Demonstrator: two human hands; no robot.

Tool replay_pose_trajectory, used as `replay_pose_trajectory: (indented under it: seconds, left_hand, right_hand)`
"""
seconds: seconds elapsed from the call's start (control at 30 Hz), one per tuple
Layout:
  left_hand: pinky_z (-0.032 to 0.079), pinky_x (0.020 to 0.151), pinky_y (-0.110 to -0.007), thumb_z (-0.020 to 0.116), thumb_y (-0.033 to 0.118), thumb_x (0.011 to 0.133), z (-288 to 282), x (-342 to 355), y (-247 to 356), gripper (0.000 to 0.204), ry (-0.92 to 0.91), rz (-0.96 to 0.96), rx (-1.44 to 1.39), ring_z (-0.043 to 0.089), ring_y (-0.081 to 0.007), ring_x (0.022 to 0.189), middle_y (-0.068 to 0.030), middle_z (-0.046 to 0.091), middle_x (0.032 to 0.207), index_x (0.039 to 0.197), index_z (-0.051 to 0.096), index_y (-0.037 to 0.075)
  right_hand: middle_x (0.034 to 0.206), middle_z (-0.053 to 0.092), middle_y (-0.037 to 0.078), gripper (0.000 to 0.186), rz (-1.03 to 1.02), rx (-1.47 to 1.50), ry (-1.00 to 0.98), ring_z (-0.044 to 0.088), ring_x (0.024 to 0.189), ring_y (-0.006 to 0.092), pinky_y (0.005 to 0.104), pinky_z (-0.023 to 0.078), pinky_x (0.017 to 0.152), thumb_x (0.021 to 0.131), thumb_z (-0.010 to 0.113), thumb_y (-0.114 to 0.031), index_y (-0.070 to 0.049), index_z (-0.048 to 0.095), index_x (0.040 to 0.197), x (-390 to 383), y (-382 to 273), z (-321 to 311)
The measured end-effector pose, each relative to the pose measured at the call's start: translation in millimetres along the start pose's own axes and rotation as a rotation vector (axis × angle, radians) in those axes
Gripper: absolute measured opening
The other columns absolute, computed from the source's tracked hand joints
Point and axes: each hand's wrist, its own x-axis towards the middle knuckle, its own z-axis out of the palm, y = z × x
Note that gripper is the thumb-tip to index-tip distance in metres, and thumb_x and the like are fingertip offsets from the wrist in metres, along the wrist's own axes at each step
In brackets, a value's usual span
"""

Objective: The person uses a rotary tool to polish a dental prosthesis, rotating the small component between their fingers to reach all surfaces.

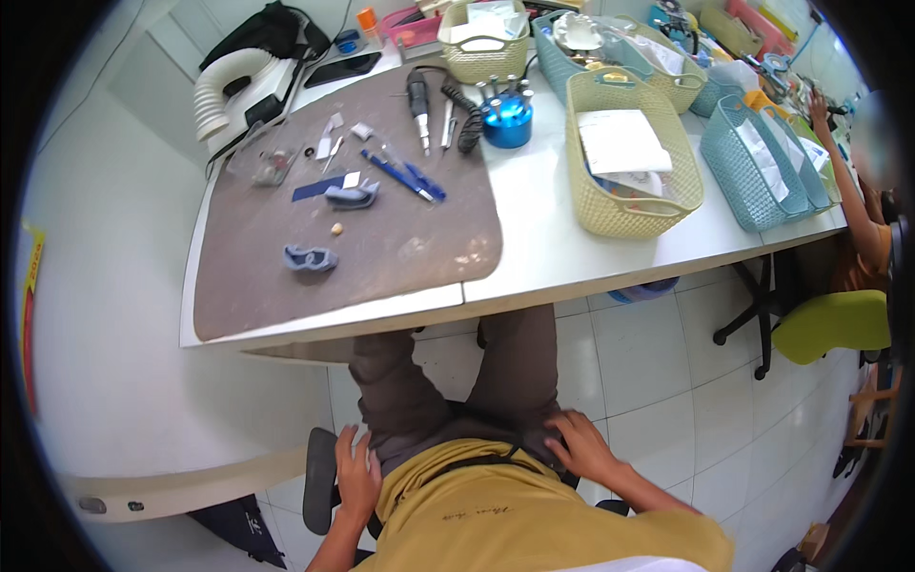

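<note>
My left hand is beside my left hip, next to the chair's armrest, with its fingers extended and nothing held. Resting on my right thigh, my right hand has its fingers spread and holds nothing. Both are well below the table edge. On the brown mat lie two grey-blue dental models, the second one farther back, with a small tooth-like piece between them. A blue pen-like tool and a dark rotary handpiece lie behind them.
A blue bur holder stands right of the mat. Yellow basket and teal basket hold papers. A white hose and black phone are at the back left. At far right sits another person near a green chair.
</note>
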Motion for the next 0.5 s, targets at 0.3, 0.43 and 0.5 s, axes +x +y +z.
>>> replay_pose_trajectory:
  seconds: [0.3, 0.43, 0.5]
  left_hand:
    - [0.039, 0.098, -0.048, 0.062, -0.004, 0.066, -28, -7, -47, 0.076, -0.053, -0.221, 0.138, 0.046, -0.0455, 0.116, -0.0257, 0.046, 0.127, 0.138, 0.038, 0.002]
    - [0.039, 0.097, -0.048, 0.064, -0.001, 0.067, -22, -13, -66, 0.078, -0.026, -0.191, 0.056, 0.047, -0.0463, 0.114, -0.0273, 0.046, 0.124, 0.140, 0.038, 0.003]
    - [0.040, 0.097, -0.048, 0.065, 0.001, 0.067, -24, -18, -67, 0.078, -0.005, -0.170, 0.060, 0.048, -0.0459, 0.113, -0.0271, 0.047, 0.124, 0.140, 0.038, 0.003]
  right_hand:
    - [0.094, 0.062, 0.014, 0.026, 0.209, -0.139, -0.054, 0.064, 0.082, 0.0309, 0.0399, 0.053, 0.062, 0.085, 0.066, -0.026, -0.006, 0.058, 0.100, -90, -29, -26]
    - [0.077, 0.065, 0.014, 0.022, 0.236, 0.038, -0.087, 0.064, 0.065, 0.0328, 0.0409, 0.052, 0.055, 0.090, 0.060, -0.027, -0.007, 0.057, 0.096, -94, -8, -23]
    - [0.060, 0.061, 0.015, 0.022, 0.271, -0.034, -0.220, 0.061, 0.053, 0.0371, 0.0443, 0.051, 0.053, 0.094, 0.055, -0.030, -0.008, 0.055, 0.094, -89, -5, -22]
